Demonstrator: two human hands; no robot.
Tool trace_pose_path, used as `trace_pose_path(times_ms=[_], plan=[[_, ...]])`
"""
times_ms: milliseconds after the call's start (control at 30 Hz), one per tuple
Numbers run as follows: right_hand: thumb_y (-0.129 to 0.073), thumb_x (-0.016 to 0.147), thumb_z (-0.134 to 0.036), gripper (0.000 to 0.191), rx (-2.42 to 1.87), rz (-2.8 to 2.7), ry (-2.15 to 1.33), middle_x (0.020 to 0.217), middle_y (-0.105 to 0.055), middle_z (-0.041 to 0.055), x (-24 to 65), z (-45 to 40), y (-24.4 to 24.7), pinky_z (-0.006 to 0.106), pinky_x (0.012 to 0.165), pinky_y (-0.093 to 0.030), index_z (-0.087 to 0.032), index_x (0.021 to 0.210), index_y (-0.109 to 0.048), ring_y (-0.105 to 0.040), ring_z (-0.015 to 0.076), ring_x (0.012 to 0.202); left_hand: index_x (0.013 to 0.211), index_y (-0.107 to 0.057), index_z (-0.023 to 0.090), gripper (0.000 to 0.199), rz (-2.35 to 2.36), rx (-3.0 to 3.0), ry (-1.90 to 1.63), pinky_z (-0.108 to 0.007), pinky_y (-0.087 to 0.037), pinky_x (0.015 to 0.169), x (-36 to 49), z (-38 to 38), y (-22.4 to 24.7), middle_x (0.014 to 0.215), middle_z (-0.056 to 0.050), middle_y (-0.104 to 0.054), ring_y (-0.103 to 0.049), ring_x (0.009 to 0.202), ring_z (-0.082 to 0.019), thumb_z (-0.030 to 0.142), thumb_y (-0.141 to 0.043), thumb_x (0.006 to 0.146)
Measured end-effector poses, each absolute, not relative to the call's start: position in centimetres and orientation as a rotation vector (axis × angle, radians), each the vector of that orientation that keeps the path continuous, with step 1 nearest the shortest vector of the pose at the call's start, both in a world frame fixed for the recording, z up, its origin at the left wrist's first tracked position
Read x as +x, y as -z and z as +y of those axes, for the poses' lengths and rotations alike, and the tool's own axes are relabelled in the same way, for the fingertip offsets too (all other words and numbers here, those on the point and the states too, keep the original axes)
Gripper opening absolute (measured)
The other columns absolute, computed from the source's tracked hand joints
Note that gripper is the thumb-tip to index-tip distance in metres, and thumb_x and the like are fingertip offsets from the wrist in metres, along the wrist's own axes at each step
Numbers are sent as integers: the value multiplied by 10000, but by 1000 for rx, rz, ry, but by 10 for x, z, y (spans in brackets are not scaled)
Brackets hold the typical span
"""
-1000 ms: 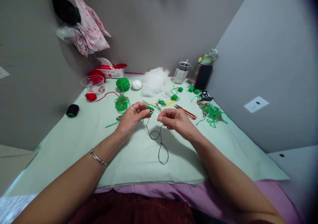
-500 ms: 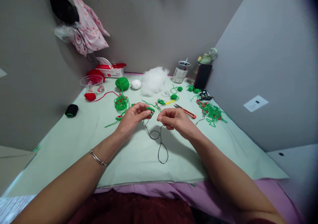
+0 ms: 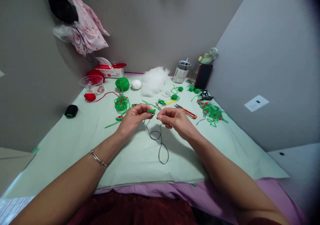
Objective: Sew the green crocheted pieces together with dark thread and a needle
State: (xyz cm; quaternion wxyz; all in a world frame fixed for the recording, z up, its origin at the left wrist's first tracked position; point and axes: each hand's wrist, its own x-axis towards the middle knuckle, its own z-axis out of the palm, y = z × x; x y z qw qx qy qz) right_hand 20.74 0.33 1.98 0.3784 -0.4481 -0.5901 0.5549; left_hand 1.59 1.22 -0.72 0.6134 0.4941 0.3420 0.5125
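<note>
Near the middle of the scene, the small green knitted piece (image 3: 151, 111) sits just above the counter (image 3: 125, 171), pinched between the thumb and fingers of the left hand (image 3: 132, 118). The right hand (image 3: 177, 120), thumb and forefinger pressed together, is just beside it; whatever those tips grip is too fine to make out. Dark thread (image 3: 163, 163) loops down between the hands onto the near side.

This looks like close work with thread on the piece. A move from here calls for a steady left pinch, a precise right fingertip and loops kept from snagging.

Right of the hands lie orange-handled snips (image 3: 190, 113), then tangled green and red yarn (image 3: 215, 114). White fluff (image 3: 155, 82) lies beyond, on the far side; a black spool (image 3: 71, 111) stands far left.
</note>
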Motion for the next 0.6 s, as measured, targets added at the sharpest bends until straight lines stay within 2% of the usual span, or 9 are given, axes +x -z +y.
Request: trace_pose_path(times_ms=[300, 600], plan=[[-740, 777, -447, 304, -1152, -1565, -1370, 643, -513, -33, 209, 5, -19, 238, 523, -309, -153, 848, -710, -385, 75, 563, 893, -679, 217, 139, 876, 1268, -1224, -306, -445, 867, 16, 12, 7, 924, -8, -661, -592, 899, -168, 277, -754, 792], [-718, 794, -394, 288, -1151, -1570, -1419, 649, -498, -36, 210, 3, -20, 239, 525, -290, -152, 946, -755, -379, 74, 574, 925, -660, 219, 142, 894, 1404, -1256, -313, -442, 861, 16, 11, 11, 929, -15, -660, -601, 901, -174, 306, -729, 837]])
